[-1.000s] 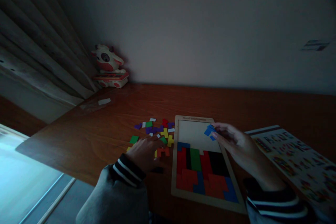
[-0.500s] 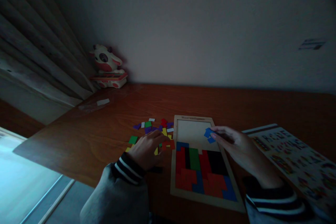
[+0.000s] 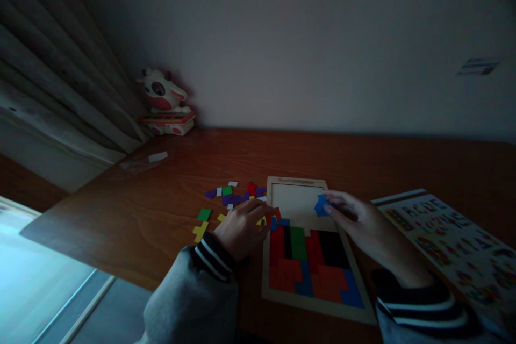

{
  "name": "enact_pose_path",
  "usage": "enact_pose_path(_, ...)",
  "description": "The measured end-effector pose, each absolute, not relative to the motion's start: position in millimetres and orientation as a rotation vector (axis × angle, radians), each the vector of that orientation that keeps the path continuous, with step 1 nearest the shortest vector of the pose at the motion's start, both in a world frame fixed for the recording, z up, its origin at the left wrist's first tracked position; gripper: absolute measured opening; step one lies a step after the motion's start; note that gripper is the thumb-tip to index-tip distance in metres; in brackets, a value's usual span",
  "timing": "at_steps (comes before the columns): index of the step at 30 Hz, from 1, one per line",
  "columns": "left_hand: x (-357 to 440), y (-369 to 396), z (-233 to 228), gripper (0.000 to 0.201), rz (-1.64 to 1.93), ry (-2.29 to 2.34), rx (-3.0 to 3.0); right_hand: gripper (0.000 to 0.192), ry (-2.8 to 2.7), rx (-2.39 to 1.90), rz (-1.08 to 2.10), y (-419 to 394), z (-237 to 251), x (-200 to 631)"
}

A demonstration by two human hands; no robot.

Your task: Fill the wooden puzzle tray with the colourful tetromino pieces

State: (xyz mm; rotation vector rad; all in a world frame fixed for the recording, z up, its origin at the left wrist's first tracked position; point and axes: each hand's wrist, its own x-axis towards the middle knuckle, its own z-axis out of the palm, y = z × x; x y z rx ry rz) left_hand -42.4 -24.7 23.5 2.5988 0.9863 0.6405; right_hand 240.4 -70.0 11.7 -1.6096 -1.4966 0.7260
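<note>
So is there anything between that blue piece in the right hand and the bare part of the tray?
Nothing visible. The right hand holds the blue piece right over the bare upper part of the puzzle tray; placed pieces fill only the lower part.

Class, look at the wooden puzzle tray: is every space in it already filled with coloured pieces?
No: the far part of the wooden puzzle tray is bare pale wood, while the right hand holds a blue piece over it.
</note>
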Motion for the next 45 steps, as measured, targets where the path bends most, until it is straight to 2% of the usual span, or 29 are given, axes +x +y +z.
enact_pose_path(3,-41.1,-27.3,26.2,0.026,0.759,0.939,2.570,0.041,-1.461,-1.536,0.803,-72.2,14.2,231.3)
enact_pose_path(6,-38.3,-31.5,32.6,0.025,0.875,0.885,2.530,0.028,-1.467,-1.505,0.928,-73.3,16.4,220.1)
enact_pose_path(8,-35.9,-33.5,35.4,0.023,0.916,0.817,2.523,0.026,-1.504,-1.508,0.946,-73.4,16.4,215.4)
enact_pose_path(12,-31.1,-33.8,32.4,0.019,0.962,0.688,2.533,0.026,-1.509,-1.524,0.915,-74.4,16.8,213.5)
enact_pose_path(22,-21.9,-35.8,27.6,0.018,0.997,0.593,2.599,0.033,-1.510,-1.415,1.138,-75.8,28.1,200.5)
enact_pose_path(26,-42.0,-31.4,36.1,0.029,0.722,0.866,2.652,0.030,-1.476,-1.475,1.036,-75.5,30.2,208.2)
enact_pose_path(30,-81.9,-24.2,44.3,0.022,0.210,1.263,2.574,0.029,-1.472,-1.579,0.801,-73.4,28.3,222.8)
enact_pose_path(32,-96.4,-22.3,45.3,0.025,0.084,1.400,2.509,0.030,-1.471,-1.608,0.741,-71.7,25.5,228.6)
enact_pose_path(36,-99.1,-23.0,44.5,0.035,0.018,1.448,2.446,0.031,-1.511,-1.614,0.696,-69.4,20.5,234.3)
enact_pose_path(45,-83.9,-25.5,45.0,0.032,-0.027,1.376,2.424,0.031,-1.585,-1.691,0.604,-70.2,17.7,238.7)
